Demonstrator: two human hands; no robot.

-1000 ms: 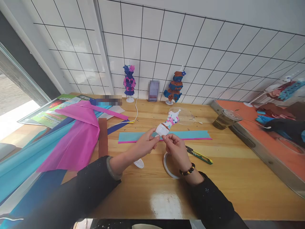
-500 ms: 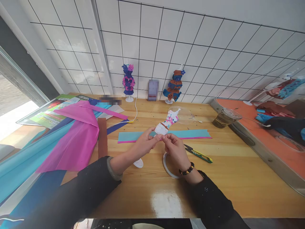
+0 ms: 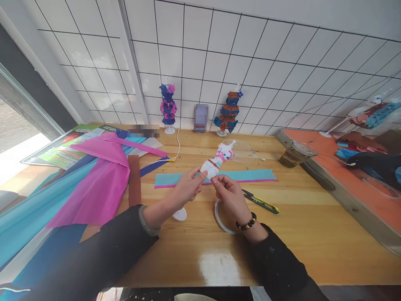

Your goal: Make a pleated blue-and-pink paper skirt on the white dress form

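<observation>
Beneath a white tiled wall [image 3: 200,58] spreads a wooden table [image 3: 297,251]. Over its middle, a small decorated dress form [image 3: 218,159] slants, neck toward far right. The left hand [image 3: 187,187] grips its lower left side, thumb on top; the right hand [image 3: 230,196] pinches its near edge between thumb and forefinger. Behind lies a turquoise strip [image 3: 250,175].

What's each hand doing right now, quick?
Left hand: closed on the lower end of the small white dress form.
Right hand: closed, fingertips at the form's lower edge; whether they pinch anything can't be told.
</observation>
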